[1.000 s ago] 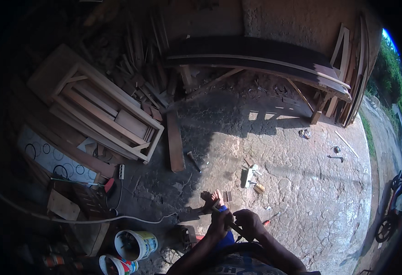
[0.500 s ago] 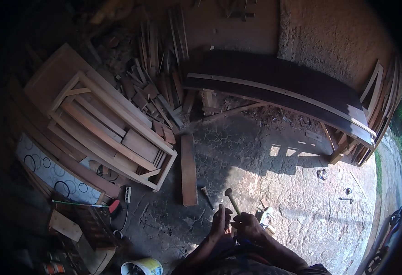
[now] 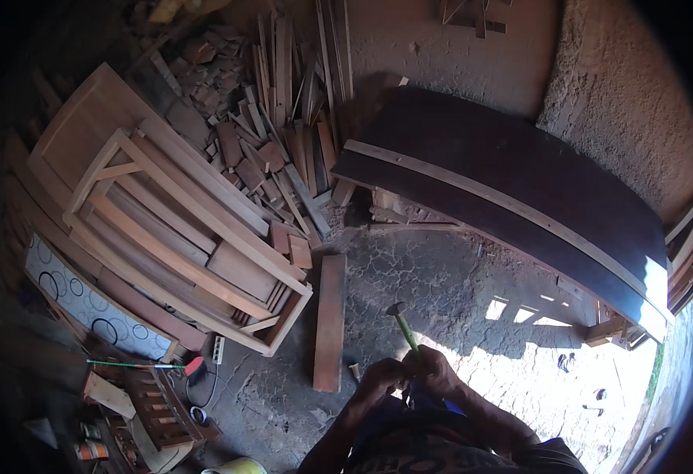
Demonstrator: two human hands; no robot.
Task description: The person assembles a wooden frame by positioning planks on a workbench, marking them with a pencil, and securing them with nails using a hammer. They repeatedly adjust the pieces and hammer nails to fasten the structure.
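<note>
A hammer (image 3: 407, 331) with a dark head and a greenish handle stands up from my right hand (image 3: 433, 373), whose fingers are wrapped round the grip. Close against it, in front of my body, is my left hand (image 3: 383, 378). Its fingers are curled closed toward the right hand; what they pinch, if anything, is too small and shaded to make out. On the floor just left of the hands lies a long reddish-brown board (image 3: 330, 324). A small dark tool (image 3: 355, 372) shows partly beside the board's near end.
To the left, a wooden frame (image 3: 192, 237) rests on stacked panels. Offcuts (image 3: 244, 158) pile up against the far wall. A dark tabletop (image 3: 512, 182) with a batten across it stands at the far right. A broom (image 3: 141, 364) and a power strip (image 3: 218, 350) lie at the near left.
My hands have come together, with the left one now against the right. The hammer is still in my right hand. The whole view has shifted, bringing more of the far wall into sight.
</note>
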